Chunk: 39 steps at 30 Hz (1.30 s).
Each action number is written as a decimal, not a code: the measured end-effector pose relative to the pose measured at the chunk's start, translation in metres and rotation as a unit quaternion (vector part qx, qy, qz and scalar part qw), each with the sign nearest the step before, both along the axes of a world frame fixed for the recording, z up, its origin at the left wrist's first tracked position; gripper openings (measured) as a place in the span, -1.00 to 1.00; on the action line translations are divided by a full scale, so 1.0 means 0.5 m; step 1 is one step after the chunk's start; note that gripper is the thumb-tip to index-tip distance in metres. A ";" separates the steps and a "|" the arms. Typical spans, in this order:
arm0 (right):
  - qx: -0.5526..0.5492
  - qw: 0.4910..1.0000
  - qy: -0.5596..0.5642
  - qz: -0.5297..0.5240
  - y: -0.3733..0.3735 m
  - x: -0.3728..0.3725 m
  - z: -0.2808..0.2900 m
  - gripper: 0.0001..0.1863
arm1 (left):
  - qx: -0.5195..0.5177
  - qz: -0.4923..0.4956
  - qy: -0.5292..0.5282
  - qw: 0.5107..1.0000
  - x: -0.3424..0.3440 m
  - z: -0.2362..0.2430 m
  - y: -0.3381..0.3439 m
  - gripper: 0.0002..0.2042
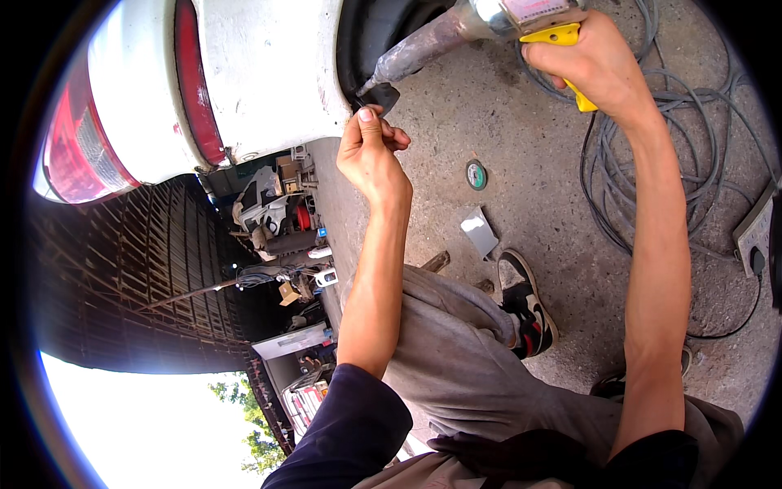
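Note:
My right hand (599, 69) is closed around the yellow handle of a gun-shaped tool (423, 53) with a dirty metal barrel. Its narrow tip points down and left, to the edge of a white car body panel (273, 73) beside a dark wheel arch (358, 37). Close under that tip, my left hand (371, 159) pinches thumb against forefinger. What sits in the pinch is too small and dark to name. A small black flap (388, 100) shows just beyond the fingertips, at the panel's corner.
Grey cable (607, 179) lies in loose coils on the concrete at the right, near a power strip (756, 232). A green-centred disc (476, 174) and a grey sheet piece (479, 231) lie by my shoe (525, 301). Cluttered parts (273, 212) stand at the left.

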State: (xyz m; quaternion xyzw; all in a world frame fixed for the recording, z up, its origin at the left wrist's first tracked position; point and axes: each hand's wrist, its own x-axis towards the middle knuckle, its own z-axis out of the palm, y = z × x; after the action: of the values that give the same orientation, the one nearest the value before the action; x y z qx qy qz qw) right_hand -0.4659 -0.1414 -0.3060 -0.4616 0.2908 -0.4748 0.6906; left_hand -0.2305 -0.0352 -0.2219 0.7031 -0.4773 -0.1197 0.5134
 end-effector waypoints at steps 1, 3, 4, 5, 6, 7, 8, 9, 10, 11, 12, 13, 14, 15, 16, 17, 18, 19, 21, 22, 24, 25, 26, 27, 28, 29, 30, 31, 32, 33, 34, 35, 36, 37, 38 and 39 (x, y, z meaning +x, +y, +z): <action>0.004 1.000 -0.004 0.006 0.000 -0.001 -0.001 -0.84 | 0.000 0.000 0.000 1.000 -0.001 0.000 0.000 -0.74; -0.019 1.000 -0.012 -0.007 -0.002 0.002 -0.008 -0.84 | -0.007 0.005 -0.003 1.000 -0.004 -0.002 -0.003 -0.74; -0.030 0.999 -0.016 -0.013 -0.002 0.003 -0.009 -0.85 | -0.011 0.008 -0.005 1.000 -0.005 -0.003 -0.004 -0.74; -0.029 0.999 -0.011 -0.011 -0.002 0.002 -0.008 -0.85 | -0.012 0.008 -0.004 1.000 -0.005 -0.003 -0.004 -0.74; -0.027 1.000 -0.006 -0.009 -0.002 0.001 -0.005 -0.85 | -0.013 0.007 -0.003 1.000 -0.004 -0.003 -0.004 -0.74; -0.025 1.000 -0.001 -0.008 -0.002 0.000 -0.003 -0.85 | -0.014 0.007 -0.003 1.000 -0.003 -0.004 -0.003 -0.74; -0.030 0.999 -0.008 -0.008 -0.002 0.000 -0.005 -0.85 | -0.014 0.007 -0.002 1.000 -0.003 -0.004 -0.003 -0.75; -0.034 0.999 -0.014 -0.008 -0.002 0.001 -0.008 -0.85 | -0.015 0.007 -0.002 1.000 -0.002 -0.004 -0.003 -0.75; -0.039 0.999 -0.021 -0.009 -0.002 0.001 -0.010 -0.85 | -0.015 0.008 -0.001 1.000 -0.002 -0.004 -0.002 -0.75; -0.039 0.999 -0.016 -0.008 -0.002 0.001 -0.009 -0.85 | -0.011 0.006 -0.002 1.000 -0.001 -0.003 -0.001 -0.75; -0.039 0.999 -0.011 -0.007 -0.003 0.001 -0.008 -0.85 | -0.007 0.004 -0.003 1.000 0.000 -0.001 0.000 -0.75; -0.040 0.999 -0.006 -0.006 -0.003 0.001 -0.007 -0.85 | -0.004 0.002 -0.003 1.000 0.000 -0.001 0.000 -0.75; -0.042 0.999 -0.012 -0.007 -0.004 0.001 -0.009 -0.85 | -0.004 0.002 -0.003 1.000 0.000 -0.001 0.000 -0.75; -0.044 0.999 -0.019 -0.008 -0.004 0.002 -0.012 -0.85 | -0.004 0.002 -0.002 1.000 0.000 -0.001 -0.001 -0.75; -0.046 0.999 -0.026 -0.008 -0.004 0.002 -0.011 -0.85 | -0.004 0.002 -0.002 1.000 0.001 -0.001 0.000 -0.75; -0.032 0.999 -0.012 -0.002 -0.004 0.002 -0.008 -0.86 | -0.008 0.005 -0.003 1.000 0.000 -0.001 -0.001 -0.74; -0.018 1.000 0.003 0.003 -0.002 0.000 -0.003 -0.86 | -0.011 0.008 -0.003 1.000 -0.002 -0.003 -0.002 -0.74; -0.004 1.000 0.017 0.009 -0.002 -0.001 0.000 -0.86 | -0.014 0.012 -0.004 1.000 -0.004 -0.003 -0.003 -0.74; -0.023 1.000 -0.005 -0.001 -0.002 0.000 -0.004 -0.86 | -0.014 0.013 -0.008 1.000 -0.006 -0.001 -0.003 -0.73; -0.032 0.999 -0.015 -0.007 -0.001 0.000 -0.006 -0.86 | -0.013 0.014 -0.010 1.000 -0.007 -0.001 -0.003 -0.73; -0.026 0.999 -0.023 -0.004 0.000 -0.001 -0.006 -0.86 | -0.007 0.024 -0.007 1.000 -0.011 0.000 -0.001 -0.73; -0.023 0.999 -0.028 -0.002 0.001 -0.001 -0.005 -0.86 | -0.004 0.030 -0.006 1.000 -0.012 0.000 0.001 -0.73; -0.015 1.000 -0.021 0.001 0.003 -0.003 -0.002 -0.86 | 0.001 0.041 -0.016 0.999 -0.011 0.000 0.002 -0.73; -0.007 1.000 -0.015 0.004 0.005 -0.006 0.002 -0.86 | 0.005 0.052 -0.025 0.998 -0.009 0.000 0.003 -0.72; 0.001 1.000 -0.008 0.006 0.006 -0.007 0.004 -0.86 | 0.010 0.062 -0.035 0.997 -0.008 0.000 0.004 -0.71; -0.002 1.000 -0.005 0.007 0.006 -0.007 0.004 -0.86 | 0.007 0.070 -0.051 0.996 -0.009 0.000 0.005 -0.70; -0.005 1.000 -0.003 0.008 0.005 -0.007 0.002 -0.86 | 0.005 0.077 -0.067 0.995 -0.011 0.000 0.006 -0.68; -0.008 1.000 0.000 0.008 0.004 -0.007 -0.001 -0.85 | 0.002 0.083 -0.083 0.993 -0.012 0.000 0.006 -0.67; -0.044 0.999 0.010 -0.005 0.003 -0.001 -0.013 -0.84 | 0.002 0.087 -0.099 0.991 -0.011 0.000 0.006 -0.66; -0.081 0.996 0.021 -0.018 0.000 0.011 -0.033 -0.81 | 0.003 0.090 -0.115 0.989 -0.008 0.000 0.005 -0.64; -0.117 0.992 0.030 -0.030 0.000 0.018 -0.037 -0.78 | 0.003 0.095 -0.132 0.987 -0.006 0.001 0.005 -0.63; -0.117 0.992 0.028 -0.028 -0.001 0.018 -0.041 -0.77 | 0.006 0.096 -0.137 0.986 -0.005 0.002 0.005 -0.63; -0.118 0.992 0.025 -0.026 -0.001 0.018 -0.043 -0.77 | 0.009 0.097 -0.142 0.985 -0.004 0.002 0.004 -0.62; -0.118 0.993 0.023 -0.023 0.000 0.018 -0.043 -0.77 | 0.012 0.097 -0.146 0.984 -0.003 0.002 0.004 -0.61; -0.116 0.993 0.026 -0.026 0.001 0.018 -0.041 -0.77 | 0.010 0.099 -0.151 0.984 -0.003 0.002 0.004 -0.61; -0.114 0.993 0.028 -0.029 0.002 0.019 -0.039 -0.77 | 0.008 0.101 -0.156 0.983 -0.004 0.003 0.004 -0.61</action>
State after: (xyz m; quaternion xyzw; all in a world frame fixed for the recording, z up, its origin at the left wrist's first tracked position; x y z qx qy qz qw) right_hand -0.4566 -0.1403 -0.3255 -0.5419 0.2667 -0.5119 0.6109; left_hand -0.2323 -0.0334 -0.2203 0.7617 -0.4770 0.0404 0.4366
